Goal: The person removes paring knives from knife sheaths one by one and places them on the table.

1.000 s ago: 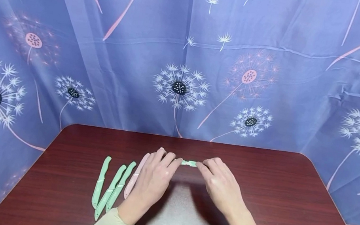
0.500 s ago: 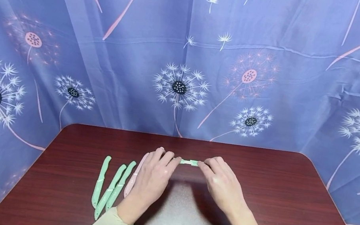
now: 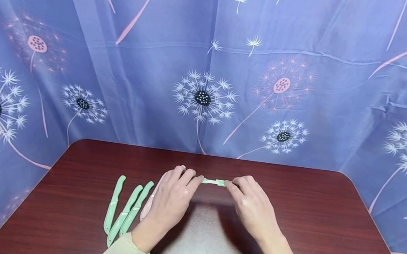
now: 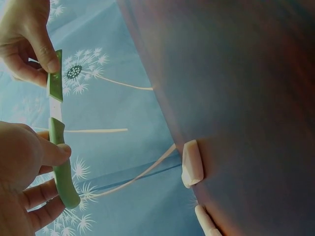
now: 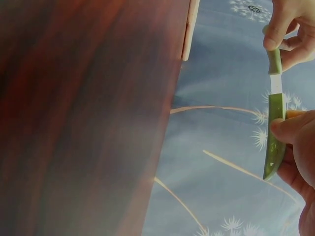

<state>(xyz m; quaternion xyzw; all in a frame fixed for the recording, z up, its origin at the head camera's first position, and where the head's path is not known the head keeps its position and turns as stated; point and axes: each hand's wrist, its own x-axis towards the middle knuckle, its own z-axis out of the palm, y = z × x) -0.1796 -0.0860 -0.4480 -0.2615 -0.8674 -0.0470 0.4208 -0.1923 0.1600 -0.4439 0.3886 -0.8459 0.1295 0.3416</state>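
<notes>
A green-handled knife (image 4: 64,179) is held level above the table, partly drawn from its green sheath (image 5: 274,110). My left hand (image 3: 173,201) pinches the handle between thumb and fingers. On the other side, my right hand (image 3: 256,213) pinches the sheath. A short length of white blade (image 4: 55,108) shows between handle and sheath; the rest of it is hidden inside. Left of my left hand lie three green sheathed knives (image 3: 113,205). Beside them is a pink sheathed knife (image 3: 149,203), partly covered by that hand.
The dark red-brown wooden table (image 3: 318,220) has rounded far corners. Behind and around it hangs a blue cloth (image 3: 152,91) with a dandelion print. Bright glare lies on the tabletop between my forearms.
My hands have drawn slightly apart, and the strip of white blade between the handle and the sheath has grown longer. The knives on the table stay where they were.
</notes>
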